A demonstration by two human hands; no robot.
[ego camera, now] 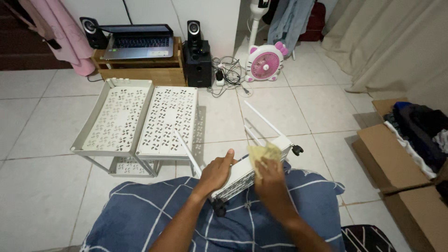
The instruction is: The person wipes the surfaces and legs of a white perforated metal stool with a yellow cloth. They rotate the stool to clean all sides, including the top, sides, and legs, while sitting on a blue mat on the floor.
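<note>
The white wheeled rack shelf (pixel 242 175) lies tilted across the person's lap, on a blue checked cloth (pixel 154 214); the left hand (pixel 216 173) clasps the shelf's near edge, thumb on top; the right hand (pixel 269 175) presses a yellow cloth (pixel 264 153) flat against the shelf's upper side, fingers closed over it; beyond the shelf, to its left, two white perforated trays (pixel 140 121) stand on the tiled floor; right of the shelf sits a cardboard box (pixel 396 172) of clothes.
</note>
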